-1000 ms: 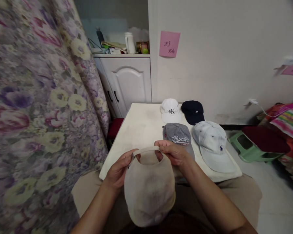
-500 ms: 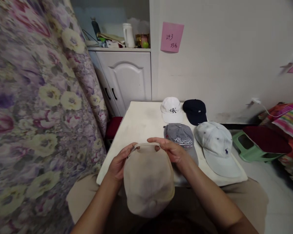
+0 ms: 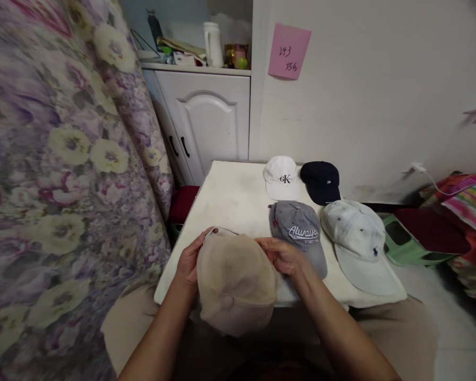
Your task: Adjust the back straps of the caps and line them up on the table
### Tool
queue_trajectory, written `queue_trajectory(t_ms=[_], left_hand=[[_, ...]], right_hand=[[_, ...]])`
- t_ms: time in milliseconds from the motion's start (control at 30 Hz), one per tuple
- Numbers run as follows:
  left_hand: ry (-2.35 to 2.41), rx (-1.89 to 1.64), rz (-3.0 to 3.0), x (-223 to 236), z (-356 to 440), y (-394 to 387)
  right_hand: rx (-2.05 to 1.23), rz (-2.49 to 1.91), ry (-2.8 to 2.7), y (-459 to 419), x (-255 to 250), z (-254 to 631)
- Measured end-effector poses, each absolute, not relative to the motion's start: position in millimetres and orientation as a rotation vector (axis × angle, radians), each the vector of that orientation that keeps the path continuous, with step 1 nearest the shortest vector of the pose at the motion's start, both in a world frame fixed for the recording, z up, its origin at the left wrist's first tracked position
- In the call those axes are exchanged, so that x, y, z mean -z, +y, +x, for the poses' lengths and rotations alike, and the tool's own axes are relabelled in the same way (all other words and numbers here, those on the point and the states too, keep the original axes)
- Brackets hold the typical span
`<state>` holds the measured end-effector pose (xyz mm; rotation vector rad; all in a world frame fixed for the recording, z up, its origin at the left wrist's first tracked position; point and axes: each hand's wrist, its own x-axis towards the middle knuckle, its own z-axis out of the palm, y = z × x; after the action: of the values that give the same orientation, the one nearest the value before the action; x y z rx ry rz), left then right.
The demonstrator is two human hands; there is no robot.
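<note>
Between both hands I hold a beige baseball cap (image 3: 236, 280), its crown and top button facing up, at the near edge of the table (image 3: 226, 196). My left hand (image 3: 192, 259) grips its left side near the back strap. On the far right side, my right hand (image 3: 281, 254) pinches the rim, some fingertips hidden behind the cap. Just beyond my right hand lies a grey cap (image 3: 297, 227) with white "Always" lettering. A pale washed cap (image 3: 357, 238) sits to its right. Behind them are a white cap (image 3: 282, 180) marked CK and a dark navy cap (image 3: 321, 181).
A floral curtain (image 3: 71, 211) hangs at left. Behind the table are a white cabinet (image 3: 210, 116), with a white jug (image 3: 213, 45) on its ledge, and a wall bearing a pink note (image 3: 289, 51). A green stool (image 3: 404, 246) stands right, beside colourful cloth (image 3: 472, 201).
The beige cap has tilted, so its back opening no longer faces me and its top button shows. My right hand has shifted from the strap down along the cap's right side.
</note>
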<state>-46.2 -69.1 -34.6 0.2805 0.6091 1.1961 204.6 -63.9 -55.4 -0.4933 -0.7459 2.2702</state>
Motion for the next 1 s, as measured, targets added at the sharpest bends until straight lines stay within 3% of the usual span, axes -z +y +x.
queue_trajectory(t_ms=[567,767,1000], left_hand=[[0.533,-1.046,0.162,63.0,-58.5,-77.7],[0.689,-1.129,0.142,69.2,-57.3,-89.4],[0.519,-1.185,0.261,73.4,-66.3,-73.9]], right_hand=[[-2.134,-0.525,-0.455,-52.1,73.1,175.2],[-2.129,-0.596,-0.383,-49.3,80.1,170.9],[-2.078,-0.611,-0.418,-45.4,84.4,166.8]])
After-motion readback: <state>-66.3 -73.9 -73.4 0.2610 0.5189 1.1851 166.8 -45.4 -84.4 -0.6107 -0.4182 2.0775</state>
